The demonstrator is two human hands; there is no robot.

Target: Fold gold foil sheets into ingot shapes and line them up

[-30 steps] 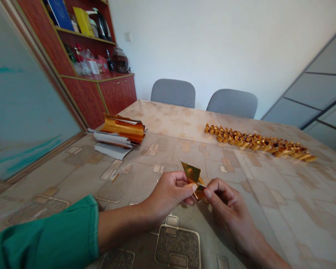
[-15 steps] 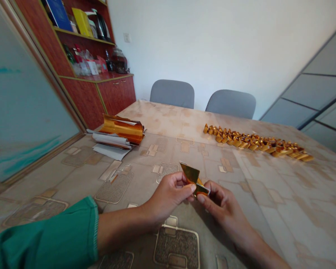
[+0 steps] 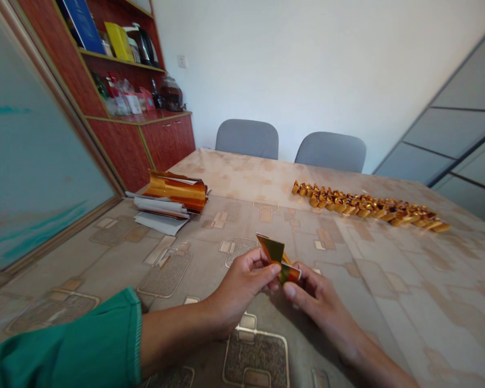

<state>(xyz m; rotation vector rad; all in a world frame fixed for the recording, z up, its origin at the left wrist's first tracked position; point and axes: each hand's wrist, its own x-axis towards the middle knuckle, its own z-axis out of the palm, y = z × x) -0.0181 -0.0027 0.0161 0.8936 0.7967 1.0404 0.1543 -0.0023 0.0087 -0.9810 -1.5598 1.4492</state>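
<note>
Just above the table, a partly folded piece of gold foil paper (image 3: 273, 249) is held between my two hands. My left hand (image 3: 248, 275) pinches it near its middle, thumb on the near side, with a pointed flap standing up to the left. At its right end, my right hand (image 3: 313, 291) grips the short folded part between thumb and fingers. Some fingertips of both hands are hidden behind the paper. Farther off to the right lie rows of folded gold paper pieces (image 3: 367, 206). A curled stack of gold paper sheets (image 3: 173, 189) rests at the left.
The table (image 3: 242, 207) has a patterned cover. Two grey chairs (image 3: 246, 139) stand at its far side, before a white wall. At the left back is a red wooden cabinet (image 3: 167, 134) with bottles and a kettle, beside a framed glass panel (image 3: 36, 161).
The right end of the foil paper has tilted slightly, and my right thumb and fingers are a little farther apart. The view has shifted slightly. Both hands remain at the paper.
</note>
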